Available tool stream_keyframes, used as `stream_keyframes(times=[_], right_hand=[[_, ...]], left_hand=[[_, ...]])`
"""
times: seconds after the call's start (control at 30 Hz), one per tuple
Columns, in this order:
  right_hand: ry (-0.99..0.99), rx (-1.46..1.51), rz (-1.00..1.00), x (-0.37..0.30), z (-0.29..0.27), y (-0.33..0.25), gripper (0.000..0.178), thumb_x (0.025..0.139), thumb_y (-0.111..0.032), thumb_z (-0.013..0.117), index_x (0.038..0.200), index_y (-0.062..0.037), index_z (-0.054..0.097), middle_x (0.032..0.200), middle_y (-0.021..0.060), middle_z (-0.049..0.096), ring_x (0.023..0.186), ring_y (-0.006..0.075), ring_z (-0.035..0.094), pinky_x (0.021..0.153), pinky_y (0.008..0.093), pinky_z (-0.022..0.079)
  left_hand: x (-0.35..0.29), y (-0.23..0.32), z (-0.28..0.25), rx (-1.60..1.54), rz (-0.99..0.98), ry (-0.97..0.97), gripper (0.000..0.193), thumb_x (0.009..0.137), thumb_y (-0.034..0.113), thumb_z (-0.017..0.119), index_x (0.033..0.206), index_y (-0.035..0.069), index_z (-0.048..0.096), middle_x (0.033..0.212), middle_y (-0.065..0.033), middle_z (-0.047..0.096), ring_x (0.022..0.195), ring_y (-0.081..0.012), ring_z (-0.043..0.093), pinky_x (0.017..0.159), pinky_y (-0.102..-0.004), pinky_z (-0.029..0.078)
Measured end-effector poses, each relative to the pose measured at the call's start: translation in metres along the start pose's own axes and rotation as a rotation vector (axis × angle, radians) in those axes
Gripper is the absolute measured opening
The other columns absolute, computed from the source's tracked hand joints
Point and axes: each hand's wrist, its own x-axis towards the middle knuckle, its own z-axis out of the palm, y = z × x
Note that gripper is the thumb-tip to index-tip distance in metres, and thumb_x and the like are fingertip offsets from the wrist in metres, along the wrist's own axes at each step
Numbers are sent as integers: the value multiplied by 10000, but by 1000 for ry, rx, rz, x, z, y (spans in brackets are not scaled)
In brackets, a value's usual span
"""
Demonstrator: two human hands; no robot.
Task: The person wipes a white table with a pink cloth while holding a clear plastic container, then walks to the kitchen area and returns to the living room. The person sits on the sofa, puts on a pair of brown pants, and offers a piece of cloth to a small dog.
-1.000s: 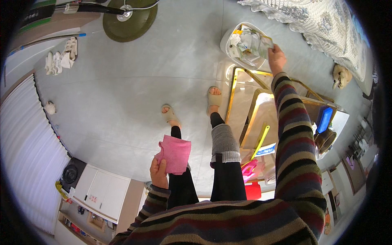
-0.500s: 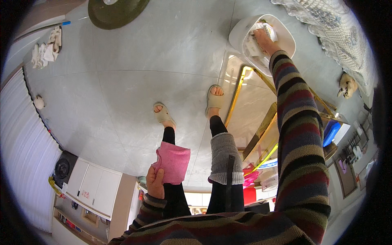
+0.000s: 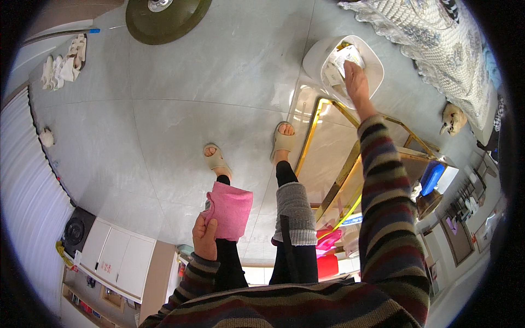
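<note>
Withdrawn slightly since the earlier frame: right hand [image 3: 356, 82], at the white waste bin [image 3: 315, 60], one o'clock; its grip cannot be told. Left hand [image 3: 205, 238] pinches a folded pink cloth [image 3: 233, 212] at seven o'clock. Knocking the bin could tip it, spilling paper litter [image 3: 350, 53].

1. The floor [image 3: 175, 123] is pale grey, glossy tile with thin joint lines.
2. On it stand an open white bin [image 3: 315, 61], a round olive-dark base [image 3: 167, 21] and, at the left, white shoes [image 3: 64, 66].
3. Two beige slippers [image 3: 282, 143], both worn, also rest on the tiles.
4. A gold-framed table [image 3: 340, 180] stands at the right; a blue object [image 3: 432, 177] sits toward its right-hand end.
5. The bed [image 3: 432, 52] carries a white quilted, lace-edged coverlet, with something black-and-white striped [image 3: 450, 9] on top.
</note>
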Motion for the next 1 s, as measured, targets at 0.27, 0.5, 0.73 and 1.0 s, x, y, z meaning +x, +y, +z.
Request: stream_keyframes(times=[0.27, 0.5, 0.73, 1.0], right_hand=[[-46, -583, -63, -61, -4, -89, 209, 803, -241, 696, 965, -114, 662, 1026, 60, 638, 1000, 265, 589, 856, 417, 464], [-58, -755, -190, -46, 27, -73, 210, 917, -181, 480, 860, -112, 670, 872, 68, 663, 917, 252, 618, 811, 396, 458], [-172, -663, -264, -169, 111, -119, 198, 914, -228, 519, 771, -132, 618, 764, 76, 598, 794, 278, 608, 738, 436, 465], [-373, -533, -217, -318, 173, -210, 124, 789, -238, 664, 784, -124, 613, 801, 54, 610, 806, 249, 626, 755, 404, 447]], left_hand=[[-5, -5, -24, -26, 10, -53, 280, 989, 117, 532, 1240, -6, 546, 1158, -25, 604, 1044, -98, 539, 957, -274, 421], [-4, -24, -81, 30, 56, -75, 322, 998, 127, 525, 1293, -4, 516, 1193, -39, 595, 1087, -122, 549, 974, -289, 431], [-20, -15, -112, -46, 92, -97, 260, 999, 98, 505, 1231, -8, 553, 1145, -21, 599, 1030, -80, 529, 953, -245, 408], [-40, -8, -181, -43, 135, -24, 268, 1001, 110, 511, 1239, -7, 553, 1121, -16, 612, 984, -74, 560, 876, -235, 460]])
